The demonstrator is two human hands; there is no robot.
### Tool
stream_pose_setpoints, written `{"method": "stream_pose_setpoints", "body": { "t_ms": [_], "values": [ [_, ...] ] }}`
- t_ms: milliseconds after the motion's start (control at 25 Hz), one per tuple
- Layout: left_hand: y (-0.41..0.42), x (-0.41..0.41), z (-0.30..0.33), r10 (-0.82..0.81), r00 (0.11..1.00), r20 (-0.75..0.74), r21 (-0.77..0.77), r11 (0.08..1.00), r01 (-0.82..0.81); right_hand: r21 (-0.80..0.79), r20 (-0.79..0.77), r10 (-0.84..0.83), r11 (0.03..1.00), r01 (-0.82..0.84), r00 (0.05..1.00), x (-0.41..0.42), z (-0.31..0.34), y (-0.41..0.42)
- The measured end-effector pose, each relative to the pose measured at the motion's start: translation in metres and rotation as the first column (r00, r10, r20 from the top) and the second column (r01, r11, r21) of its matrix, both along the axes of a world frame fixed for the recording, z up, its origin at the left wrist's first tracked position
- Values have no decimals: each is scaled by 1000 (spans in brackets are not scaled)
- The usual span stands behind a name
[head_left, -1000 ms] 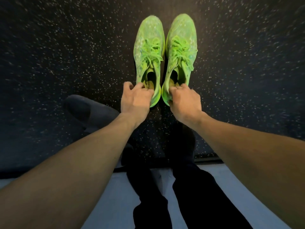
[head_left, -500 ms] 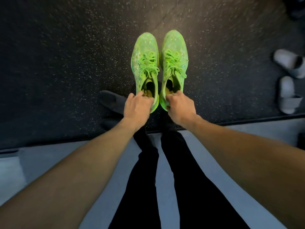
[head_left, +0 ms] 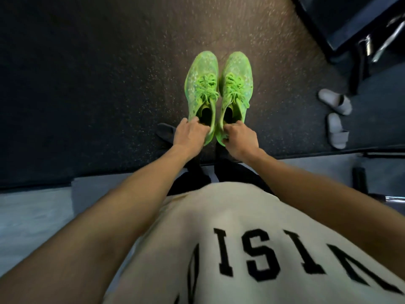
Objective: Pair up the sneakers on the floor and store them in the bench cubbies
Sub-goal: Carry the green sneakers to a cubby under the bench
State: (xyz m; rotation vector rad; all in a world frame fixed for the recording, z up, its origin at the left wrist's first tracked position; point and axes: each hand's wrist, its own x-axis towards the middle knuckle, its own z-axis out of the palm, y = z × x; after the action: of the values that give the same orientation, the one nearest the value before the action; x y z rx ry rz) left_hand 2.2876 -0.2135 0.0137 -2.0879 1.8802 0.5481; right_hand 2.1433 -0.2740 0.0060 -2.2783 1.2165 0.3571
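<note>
Two bright green sneakers hang side by side above the dark speckled floor, toes pointing away from me. My left hand (head_left: 189, 133) grips the heel collar of the left green sneaker (head_left: 202, 84). The right green sneaker (head_left: 235, 84) is held the same way, with my right hand (head_left: 240, 139) pinching its heel collar. The laces are tied and loose ends hang over the tongues. The bench cubbies are not recognisable in this view.
Two white slides (head_left: 335, 100) (head_left: 336, 130) lie on the floor at the right. A dark frame of some furniture or equipment (head_left: 341, 23) fills the upper right corner. A dark shoe or sock (head_left: 165, 131) shows under my left hand. Pale grey flooring (head_left: 32, 216) starts behind the mat's edge.
Both hands have lifted the green pair higher off the floor while I straightened up; the view pulled back, so my shirt and the equipment at upper right came into sight.
</note>
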Motion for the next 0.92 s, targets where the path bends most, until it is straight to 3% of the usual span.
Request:
{"method": "stream_pose_setpoints", "body": {
  "t_ms": [240, 480, 680, 920],
  "values": [
    [31, -15, 34, -77, 997, 26, -103, 991, 80, -108, 53, -52, 992, 57, 997, -21, 43, 41],
    [35, -60, 56, -290, 954, 73, -153, 942, 298, -111, 60, -268, 955, 274, 961, -74, 64, 76],
    [48, -136, 75, -500, 860, 99, -158, 845, 510, -128, 73, -446, 883, 452, 892, -149, 79, 121],
    [107, -295, 87, -691, 719, 77, -176, 700, 692, -166, 82, -685, 707, 687, 724, -297, 91, 223]
  ]
}}
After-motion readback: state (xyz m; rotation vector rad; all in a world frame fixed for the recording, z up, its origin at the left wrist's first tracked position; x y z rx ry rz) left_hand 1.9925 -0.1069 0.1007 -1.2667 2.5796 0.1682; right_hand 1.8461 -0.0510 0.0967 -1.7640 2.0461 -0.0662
